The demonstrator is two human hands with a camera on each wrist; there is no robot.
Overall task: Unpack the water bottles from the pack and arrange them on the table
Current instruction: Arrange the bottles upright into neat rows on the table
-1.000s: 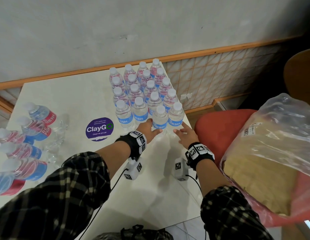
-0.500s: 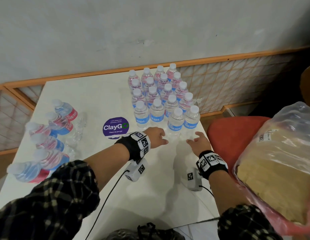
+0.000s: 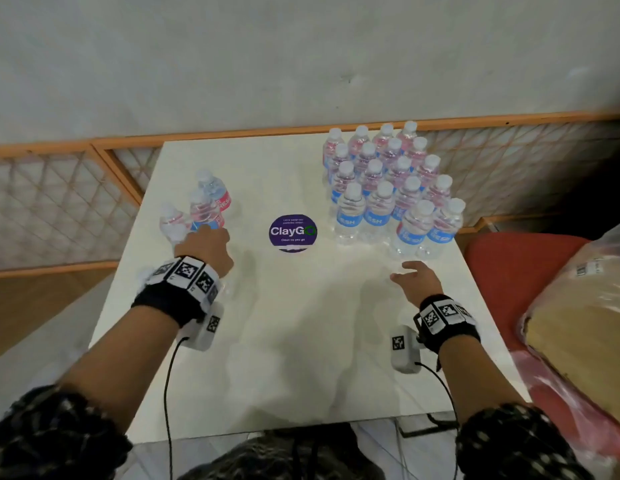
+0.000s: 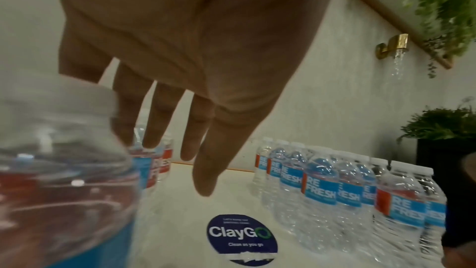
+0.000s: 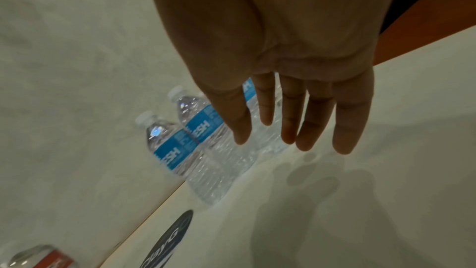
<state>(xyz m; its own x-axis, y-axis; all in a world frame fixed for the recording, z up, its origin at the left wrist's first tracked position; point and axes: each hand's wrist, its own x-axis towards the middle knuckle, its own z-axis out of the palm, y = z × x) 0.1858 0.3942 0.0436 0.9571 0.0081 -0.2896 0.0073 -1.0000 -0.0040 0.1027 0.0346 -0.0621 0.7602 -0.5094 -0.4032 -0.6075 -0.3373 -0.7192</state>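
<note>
Where both hands [image 3: 206, 247] [image 3: 415, 279] hover, grip spread, bottles [image 3: 381, 206] read "REFRESH", sticker [image 3: 292, 231] "ClayGo, Clean as you go".

A block of clear plastic water bottles [image 3: 388, 188] stands upright in tight rows on the far right part of the white table [image 3: 301, 341]. Each has a white cap and a blue and red "REFRESH" label. Two bottles at the near right corner of the block sit slightly out of line. A smaller cluster of the same bottles [image 3: 201, 209] stands upright near the table's left edge, well apart from the block.
</note>
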